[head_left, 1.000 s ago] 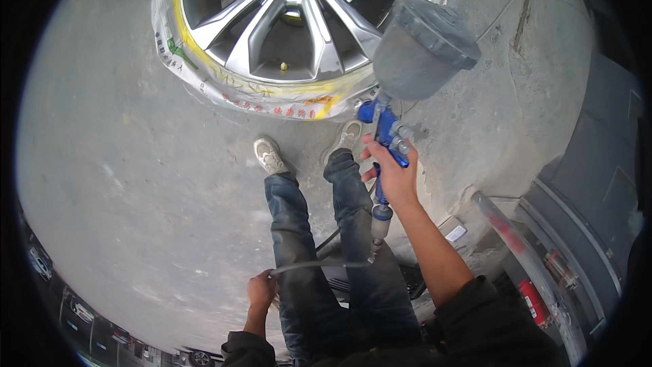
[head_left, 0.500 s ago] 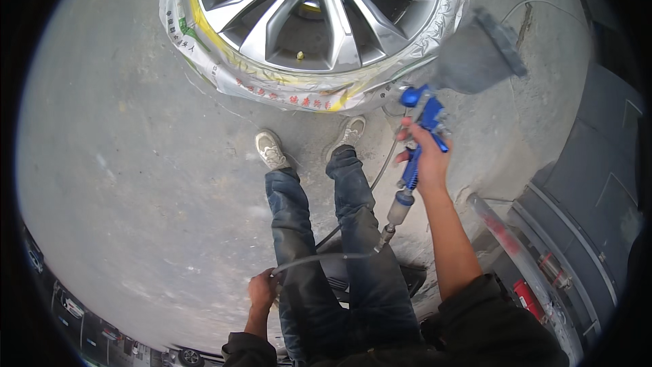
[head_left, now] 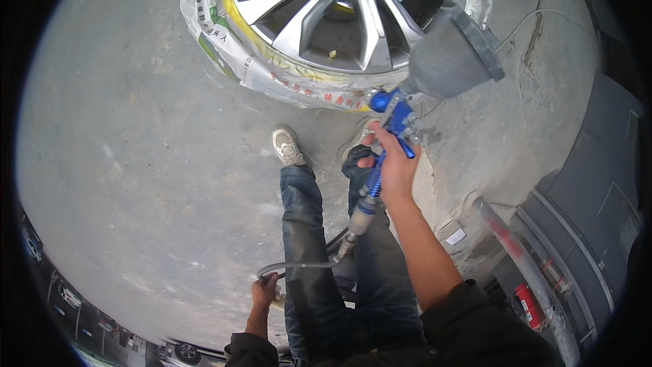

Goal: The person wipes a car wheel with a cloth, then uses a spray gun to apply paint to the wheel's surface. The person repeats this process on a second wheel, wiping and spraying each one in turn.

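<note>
My right hand is closed round the handle of a blue spray gun. A large grey cup sits on top of the gun, tilted to the right. Below the handle a clear-bodied fitting joins a grey air hose. My left hand grips that hose, low beside my left leg. Ahead of the gun lies a silver alloy wheel, its tyre wrapped in masking paper with yellow tape along the rim. The cup overlaps the wheel's right edge in view.
My shoes stand on the grey concrete floor just short of the wheel. A pipe with a red patch and a red cylinder are at lower right, beside grey panels. Parked cars show at lower left.
My right hand has brought the spray gun leftward, so its cup now overlaps the wheel. The hose bends more tightly near my left hand. The wheel has shifted right in view.
</note>
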The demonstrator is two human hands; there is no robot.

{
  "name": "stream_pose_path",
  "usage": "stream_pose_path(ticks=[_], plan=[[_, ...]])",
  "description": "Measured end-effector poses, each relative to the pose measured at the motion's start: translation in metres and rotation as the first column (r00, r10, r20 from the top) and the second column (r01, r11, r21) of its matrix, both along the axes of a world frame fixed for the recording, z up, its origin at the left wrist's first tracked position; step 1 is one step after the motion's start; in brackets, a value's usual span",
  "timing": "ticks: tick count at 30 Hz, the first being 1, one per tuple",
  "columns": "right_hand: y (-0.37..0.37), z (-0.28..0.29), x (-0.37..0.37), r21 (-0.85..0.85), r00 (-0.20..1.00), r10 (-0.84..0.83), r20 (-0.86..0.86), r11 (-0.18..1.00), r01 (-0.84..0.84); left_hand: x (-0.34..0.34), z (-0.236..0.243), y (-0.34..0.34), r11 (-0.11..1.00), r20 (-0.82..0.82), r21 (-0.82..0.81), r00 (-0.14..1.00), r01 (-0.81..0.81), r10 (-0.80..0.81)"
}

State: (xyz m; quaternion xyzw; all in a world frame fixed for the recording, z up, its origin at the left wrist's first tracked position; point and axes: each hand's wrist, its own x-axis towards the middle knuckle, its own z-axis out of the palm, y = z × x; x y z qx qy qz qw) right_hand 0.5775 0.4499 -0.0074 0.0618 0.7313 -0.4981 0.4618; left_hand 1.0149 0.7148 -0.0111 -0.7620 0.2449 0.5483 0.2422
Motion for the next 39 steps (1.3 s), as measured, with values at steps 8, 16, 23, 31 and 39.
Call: stream_pose_path(ticks=[8,16,23,31,39], plan=[[-0.046,0.001,0.059,-0.084,0.985,-0.022,0.171,0.996,0.037,0.016,0.011,0.006,0.933,0.082,0.091,0.937,-0.347,0.34],[-0.024,0.0,0.07,-0.047,0.99,-0.122,0.069,0.991,0.125,0.026,-0.003,-0.011,0.989,-0.087,0.064,0.987,-0.13,0.135],[-0.032,-0.002,0.077,-0.011,0.987,-0.16,-0.005,0.987,0.16,0.024,-0.009,-0.019,0.987,-0.131,-0.029,0.979,0.155,-0.158],[-0.055,0.008,0.091,-0.068,0.997,-0.063,0.035,0.996,0.065,0.008,-0.012,-0.052,0.979,-0.181,-0.102,0.964,0.179,-0.195],[-0.03,0.008,0.058,-0.025,0.997,-0.033,-0.076,0.999,0.031,-0.018,-0.063,-0.104,0.896,-0.186,-0.199,0.883,0.397,-0.432]])
